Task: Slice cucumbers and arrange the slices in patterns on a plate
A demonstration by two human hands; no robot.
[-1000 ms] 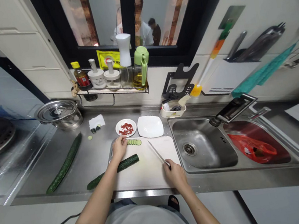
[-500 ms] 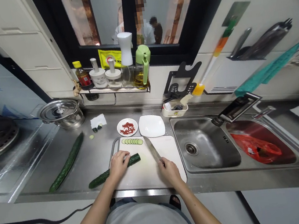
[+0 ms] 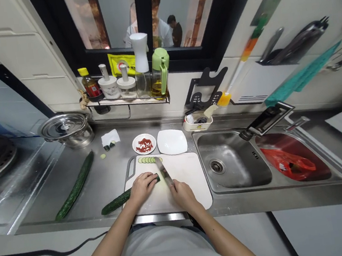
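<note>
My left hand [image 3: 143, 188] is closed over a dark green cucumber [image 3: 116, 202] that lies across the left side of the white cutting board [image 3: 193, 175]. Its cut end pokes out just past my fingertips. In my right hand [image 3: 183, 194] is a kitchen knife [image 3: 164, 172], gripped by the handle, its blade beside that cut end and pointing away from me. A short row of cucumber slices [image 3: 146, 160] rests near the board's far edge, close to the knife tip. A second, whole cucumber [image 3: 75, 186] lies on the steel counter at the left.
Behind the board stand a small plate of chopped red pieces [image 3: 144, 143] and a white square plate [image 3: 172, 141]. A double sink [image 3: 235, 159] is on the right. A lidded steel pot [image 3: 67, 129] stands back left, below a condiment rack [image 3: 127, 101].
The knife has moved left from the bare board to the cucumber's cut end. My left hand has slid right along the cucumber, towards that end.
</note>
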